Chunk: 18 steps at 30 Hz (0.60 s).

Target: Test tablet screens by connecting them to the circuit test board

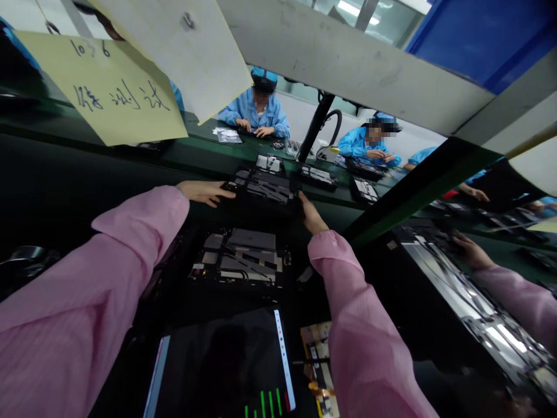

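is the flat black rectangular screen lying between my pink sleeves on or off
On: the flat black rectangular screen shows bright green bars and a lit white strip along its right edge.

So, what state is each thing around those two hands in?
Handled device: innards exposed.
Nearer device: innards exposed too.
Screen: lit, mostly dark, with green bars.
Yellow note: hanging, handwritten.
Left hand: fingers extended, at the handled device's edge.
Right hand: at its opposite edge, grip unclear.

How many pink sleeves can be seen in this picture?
3: the wearer's left sleeve, left of the screen; the right sleeve, right of it; a co-worker's sleeve, at the right edge. Others may be hidden.
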Tool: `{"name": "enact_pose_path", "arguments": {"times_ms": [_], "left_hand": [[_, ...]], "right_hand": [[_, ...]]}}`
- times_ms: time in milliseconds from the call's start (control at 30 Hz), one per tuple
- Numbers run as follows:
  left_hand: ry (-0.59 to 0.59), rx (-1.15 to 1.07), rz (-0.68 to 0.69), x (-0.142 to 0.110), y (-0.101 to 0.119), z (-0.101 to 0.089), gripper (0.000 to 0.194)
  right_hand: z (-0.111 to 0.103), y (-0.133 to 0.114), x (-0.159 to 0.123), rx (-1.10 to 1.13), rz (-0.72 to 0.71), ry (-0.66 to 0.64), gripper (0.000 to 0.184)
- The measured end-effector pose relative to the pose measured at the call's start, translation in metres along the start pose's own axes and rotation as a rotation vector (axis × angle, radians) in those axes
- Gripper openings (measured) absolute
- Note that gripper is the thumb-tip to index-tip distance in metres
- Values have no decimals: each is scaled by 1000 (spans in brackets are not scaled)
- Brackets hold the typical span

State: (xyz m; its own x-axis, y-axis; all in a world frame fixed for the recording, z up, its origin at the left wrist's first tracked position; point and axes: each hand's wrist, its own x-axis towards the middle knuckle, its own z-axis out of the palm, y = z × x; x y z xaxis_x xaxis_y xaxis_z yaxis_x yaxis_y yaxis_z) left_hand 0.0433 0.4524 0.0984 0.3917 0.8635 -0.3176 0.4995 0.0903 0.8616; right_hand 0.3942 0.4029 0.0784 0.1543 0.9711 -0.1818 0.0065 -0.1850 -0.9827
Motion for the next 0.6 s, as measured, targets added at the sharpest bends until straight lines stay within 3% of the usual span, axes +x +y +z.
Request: {"name": "enact_pose_path", "arguments": {"times_ms": [100,267,433,600], "left_hand": [[0,-311,-175,6,-8,1,85],[49,-523,-209,22,-11,14,78],[146,-545,-250,23,-8,13,78],[169,-467,-182,6,14,12,81]], "right_hand": [[2,5,4,247,151,-63,58],[18,14,2,419,207,-241,63],[30,12,-2,459,147,-243,60],[27,-9,-8,415,120,-194,61]]}}
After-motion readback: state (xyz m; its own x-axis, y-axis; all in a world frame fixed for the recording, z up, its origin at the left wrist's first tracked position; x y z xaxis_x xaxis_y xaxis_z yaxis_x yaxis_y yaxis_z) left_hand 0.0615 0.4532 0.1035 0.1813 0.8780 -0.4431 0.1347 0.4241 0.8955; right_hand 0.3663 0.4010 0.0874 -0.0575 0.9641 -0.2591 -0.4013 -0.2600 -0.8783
